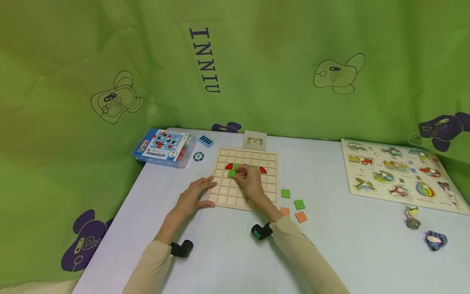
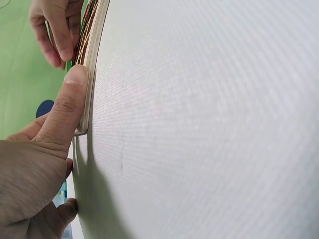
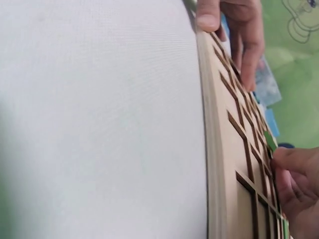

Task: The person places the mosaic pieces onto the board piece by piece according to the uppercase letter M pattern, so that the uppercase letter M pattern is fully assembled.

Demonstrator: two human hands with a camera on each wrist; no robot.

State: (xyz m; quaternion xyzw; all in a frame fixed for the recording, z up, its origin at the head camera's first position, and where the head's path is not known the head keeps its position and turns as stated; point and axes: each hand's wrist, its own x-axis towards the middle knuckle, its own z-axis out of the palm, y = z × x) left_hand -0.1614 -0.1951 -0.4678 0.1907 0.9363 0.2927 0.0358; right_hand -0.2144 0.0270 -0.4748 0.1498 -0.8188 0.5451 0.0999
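A green square tile (image 1: 232,173) is being set into the wooden grid board (image 1: 269,184), in the second or third row from the board's far edge, left of centre. The tile is pinched by the curled fingertips of the right hand (image 1: 251,180), which is laid across the middle of the board. The board's near-left corner is being steadied by the left hand (image 1: 193,195), fingers straight and flat on the frame, with the thumb (image 2: 70,107) pressed against the board's edge, as shown by the left wrist view.

Already seated beside the tile are a red quarter-round piece (image 1: 229,166) to its left and another red piece (image 1: 262,170) near the right side of the same row, with more green between them, partly hidden by the fingers.

Risks from here, as a judgement: the tile could be left tilted on a rib of the grid if it is released off-square, and the seated red piece just beside it could be nudged out by the knuckles. Should pressure from the left hand be eased, the board might be slid across the smooth desk (image 1: 341,241) toward the far edge.

Loose green tiles (image 1: 285,193) and orange tiles (image 1: 301,217) lie near the board's near-right corner, close to the sleeve, where they could be swept off by the forearm.
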